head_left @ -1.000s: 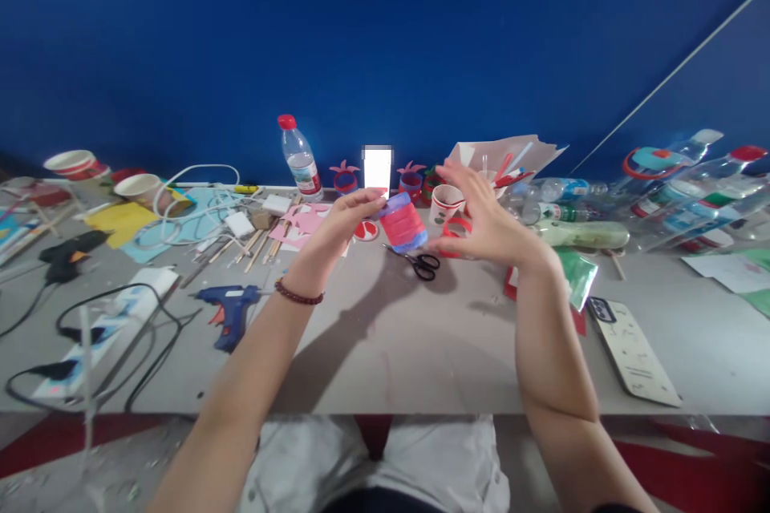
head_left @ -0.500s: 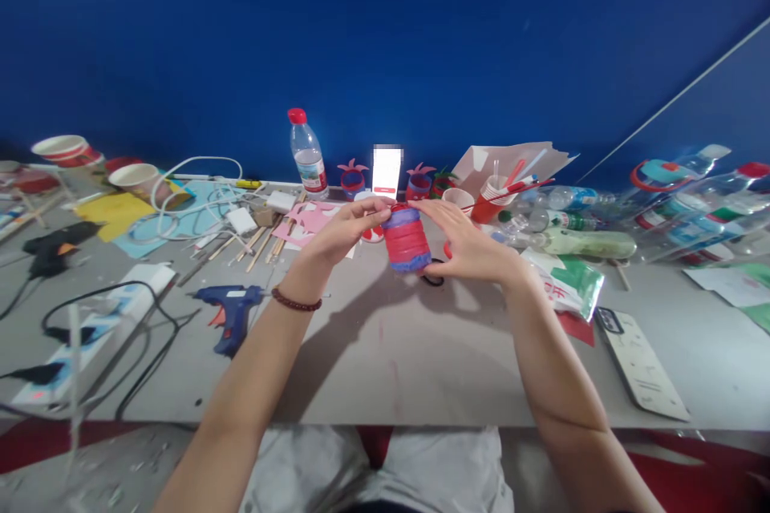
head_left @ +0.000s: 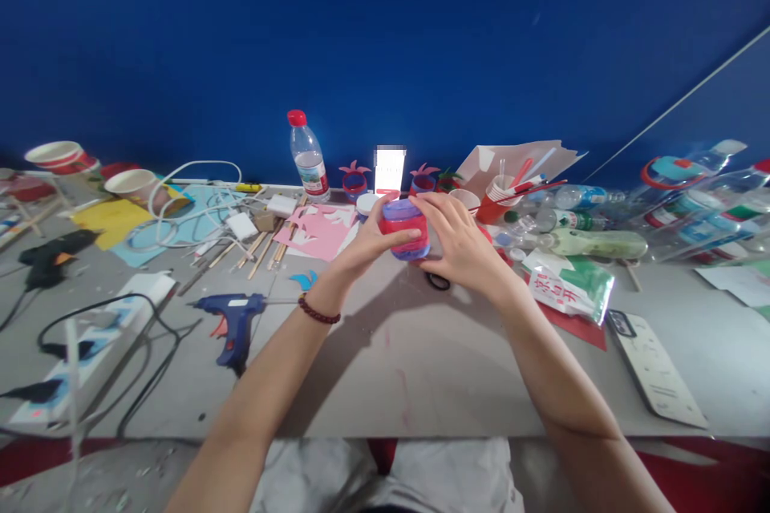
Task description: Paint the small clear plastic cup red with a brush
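A small round object wrapped in red and blue-purple bands [head_left: 411, 234] is held above the table between both hands. My left hand [head_left: 376, 244] grips its left side, the thumb lying across the front. On the other side, my right hand [head_left: 454, 240] holds the top and right edge with curved fingers. Behind it stand a lit phone [head_left: 389, 168] and two small cups with leaf-shaped tops, one left [head_left: 354, 179] and one right [head_left: 423, 178]. A dark ring-shaped thing [head_left: 438, 281] lies below my right hand.
A blue glue gun [head_left: 234, 321], power strip [head_left: 96, 345], cables, sticks and pink paper [head_left: 317, 230] lie left. A red-capped bottle [head_left: 310, 160] stands behind. Right are paper cups [head_left: 499, 196], plastic bottles [head_left: 593, 243], a packet [head_left: 559, 294] and a phone [head_left: 655, 369].
My left thumb has moved down across the front of the wrapped object, which now sits slightly higher and tilts differently. Blue paper scraps beside my left wrist have come into view.
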The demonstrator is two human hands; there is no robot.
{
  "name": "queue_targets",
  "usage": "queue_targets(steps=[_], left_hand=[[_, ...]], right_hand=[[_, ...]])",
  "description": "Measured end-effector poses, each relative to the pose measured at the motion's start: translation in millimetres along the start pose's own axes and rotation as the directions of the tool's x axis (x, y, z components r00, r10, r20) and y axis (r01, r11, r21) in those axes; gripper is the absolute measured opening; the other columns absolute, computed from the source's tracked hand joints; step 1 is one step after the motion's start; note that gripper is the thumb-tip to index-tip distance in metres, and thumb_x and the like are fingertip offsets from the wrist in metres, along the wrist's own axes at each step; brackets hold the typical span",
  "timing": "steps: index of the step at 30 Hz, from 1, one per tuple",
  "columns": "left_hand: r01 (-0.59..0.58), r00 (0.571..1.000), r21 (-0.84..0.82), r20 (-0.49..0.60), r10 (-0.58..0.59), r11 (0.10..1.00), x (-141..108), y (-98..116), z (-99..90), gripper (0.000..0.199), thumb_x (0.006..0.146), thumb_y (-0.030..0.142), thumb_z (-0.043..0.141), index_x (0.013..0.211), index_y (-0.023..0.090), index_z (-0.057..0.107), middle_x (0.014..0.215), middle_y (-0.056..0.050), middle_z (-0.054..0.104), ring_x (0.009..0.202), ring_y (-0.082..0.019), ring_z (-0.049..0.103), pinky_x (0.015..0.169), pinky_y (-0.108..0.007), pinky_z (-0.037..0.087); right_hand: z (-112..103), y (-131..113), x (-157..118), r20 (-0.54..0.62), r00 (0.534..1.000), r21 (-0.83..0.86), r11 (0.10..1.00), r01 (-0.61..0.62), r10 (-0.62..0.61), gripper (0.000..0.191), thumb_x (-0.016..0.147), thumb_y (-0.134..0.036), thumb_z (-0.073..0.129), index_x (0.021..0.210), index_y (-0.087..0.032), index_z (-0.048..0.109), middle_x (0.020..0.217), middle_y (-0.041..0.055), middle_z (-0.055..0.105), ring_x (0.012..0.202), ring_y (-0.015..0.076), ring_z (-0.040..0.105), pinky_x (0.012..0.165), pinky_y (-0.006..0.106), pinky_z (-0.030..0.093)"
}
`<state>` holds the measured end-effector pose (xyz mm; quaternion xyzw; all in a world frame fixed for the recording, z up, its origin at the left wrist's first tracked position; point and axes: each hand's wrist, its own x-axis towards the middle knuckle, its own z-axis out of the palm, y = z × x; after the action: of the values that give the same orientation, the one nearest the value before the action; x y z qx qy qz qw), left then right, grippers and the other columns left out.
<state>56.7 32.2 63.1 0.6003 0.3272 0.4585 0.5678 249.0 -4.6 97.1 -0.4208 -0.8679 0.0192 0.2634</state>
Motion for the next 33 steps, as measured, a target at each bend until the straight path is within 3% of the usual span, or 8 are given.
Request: queue_targets(steps=[5, 11, 15, 20, 22, 26, 29, 33], left_hand=[[0.060, 0.994, -0.125, -0.079, -0.071, 0.990, 0, -8, 10.3, 0.090, 0.062, 0.035, 0.091, 0.138, 0.030, 0.044, 0.129, -0.009, 0.064, 0.117, -0.029, 0.064, 0.097, -0.047, 0.056], [0.071, 0.987, -0.208, -0.127, -0.099, 0.976, -2, -6, 15.8, 0.093, 0.060, 0.032, 0.092, 0.140, 0.030, 0.042, 0.125, -0.008, 0.064, 0.116, -0.029, 0.063, 0.103, -0.050, 0.052], [0.029, 0.992, -0.230, -0.112, -0.056, 0.973, -2, -7, 15.8, 0.091, 0.063, 0.033, 0.091, 0.141, 0.030, 0.044, 0.122, -0.008, 0.063, 0.116, -0.030, 0.062, 0.103, -0.052, 0.050], [0.060, 0.995, -0.267, -0.061, -0.079, 0.962, -3, -7, 12.5, 0.093, 0.063, 0.028, 0.091, 0.143, 0.032, 0.043, 0.127, -0.008, 0.061, 0.118, -0.030, 0.060, 0.107, -0.054, 0.046], [0.070, 0.996, -0.311, -0.028, -0.083, 0.948, -2, -7, 8.8, 0.083, 0.068, 0.028, 0.088, 0.140, 0.032, 0.046, 0.130, -0.007, 0.061, 0.123, -0.029, 0.059, 0.110, -0.052, 0.043], [0.084, 0.995, -0.499, 0.081, -0.050, 0.862, 3, -8, -3.7, 0.055, 0.080, 0.046, 0.075, 0.130, 0.030, 0.058, 0.128, -0.006, 0.065, 0.123, -0.026, 0.059, 0.108, -0.045, 0.045], [0.150, 0.987, -0.625, 0.141, -0.078, 0.766, 4, -5, -12.0, 0.069, 0.079, 0.074, 0.060, 0.128, 0.026, 0.062, 0.123, -0.010, 0.069, 0.128, -0.031, 0.058, 0.106, -0.045, 0.047], [0.183, 0.982, -0.658, 0.154, -0.107, 0.730, 2, 6, -12.5, 0.079, 0.076, 0.082, 0.055, 0.128, 0.024, 0.063, 0.131, -0.013, 0.066, 0.137, -0.036, 0.051, 0.109, -0.050, 0.043]], right_hand=[[3, -5, -1, 0.008, 1.000, -0.058, 0.998, -0.013, 0.014, 0.091, 0.084, -0.028, 0.069, 0.158, -0.039, 0.017, 0.152, 0.0100, 0.043, 0.142, 0.0383, 0.040, 0.114, 0.065, 0.041], [4, -9, -3, -0.003, 1.000, -0.103, 0.995, -0.007, 0.007, 0.084, 0.086, -0.026, 0.067, 0.158, -0.031, 0.022, 0.151, 0.0121, 0.045, 0.142, 0.0366, 0.042, 0.111, 0.062, 0.045], [4, -10, -2, -0.012, 1.000, -0.115, 0.993, -0.008, 0.007, 0.083, 0.086, -0.027, 0.067, 0.157, -0.031, 0.024, 0.150, 0.0119, 0.046, 0.141, 0.0364, 0.043, 0.110, 0.062, 0.046], [3, -12, -2, -0.013, 1.000, -0.121, 0.992, -0.018, 0.017, 0.082, 0.086, -0.026, 0.069, 0.156, -0.030, 0.027, 0.148, 0.0119, 0.047, 0.139, 0.0362, 0.044, 0.110, 0.062, 0.047], [0, -11, -1, -0.019, 1.000, -0.112, 0.993, -0.025, 0.023, 0.082, 0.086, -0.027, 0.069, 0.155, -0.030, 0.027, 0.148, 0.0116, 0.048, 0.139, 0.0362, 0.044, 0.111, 0.062, 0.046], [-10, -5, -2, -0.061, 0.997, -0.082, 0.996, -0.046, 0.041, 0.085, 0.086, -0.037, 0.071, 0.157, -0.033, 0.023, 0.150, 0.0113, 0.046, 0.141, 0.0382, 0.041, 0.114, 0.065, 0.042], [-22, 4, -4, -0.098, 0.993, -0.070, 0.995, -0.070, 0.063, 0.091, 0.085, -0.051, 0.072, 0.158, -0.034, 0.020, 0.152, 0.0121, 0.045, 0.143, 0.0407, 0.039, 0.115, 0.070, 0.038], [-32, 15, -8, -0.116, 0.991, -0.049, 0.996, -0.073, 0.067, 0.099, 0.079, -0.060, 0.075, 0.158, -0.034, 0.022, 0.152, 0.0125, 0.045, 0.142, 0.0419, 0.040, 0.115, 0.071, 0.036]])
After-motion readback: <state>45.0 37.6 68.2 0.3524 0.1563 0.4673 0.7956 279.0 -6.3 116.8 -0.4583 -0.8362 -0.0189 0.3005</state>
